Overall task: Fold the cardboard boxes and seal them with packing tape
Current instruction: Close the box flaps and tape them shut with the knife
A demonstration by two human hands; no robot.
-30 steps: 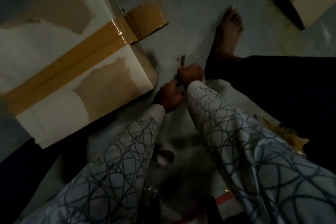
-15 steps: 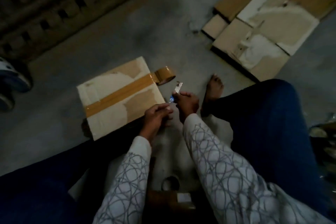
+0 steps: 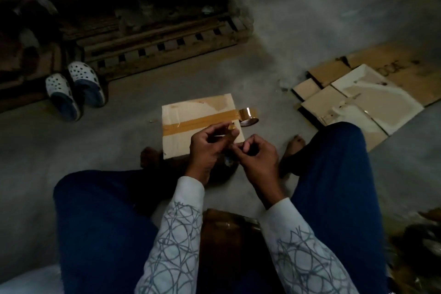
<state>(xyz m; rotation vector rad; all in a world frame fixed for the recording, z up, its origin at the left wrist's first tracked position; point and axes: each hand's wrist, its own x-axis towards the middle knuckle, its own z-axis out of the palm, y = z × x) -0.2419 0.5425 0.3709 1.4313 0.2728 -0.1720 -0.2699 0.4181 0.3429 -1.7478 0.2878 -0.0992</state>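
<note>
So both hands (image 3: 235, 150) are raised over the box (image 3: 191, 114), left fingers (image 3: 232, 135) pinching a tape scrap, right fingers curled shut, roll (image 3: 249, 116) hanging off the box's strip for cutting.

Dim light falls on a bare grey concrete floor (image 3: 298, 19). A dark slatted wooden pallet (image 3: 155, 48) lies along the far side, with a pair of white perforated clogs (image 3: 75, 89) just beside it.
</note>
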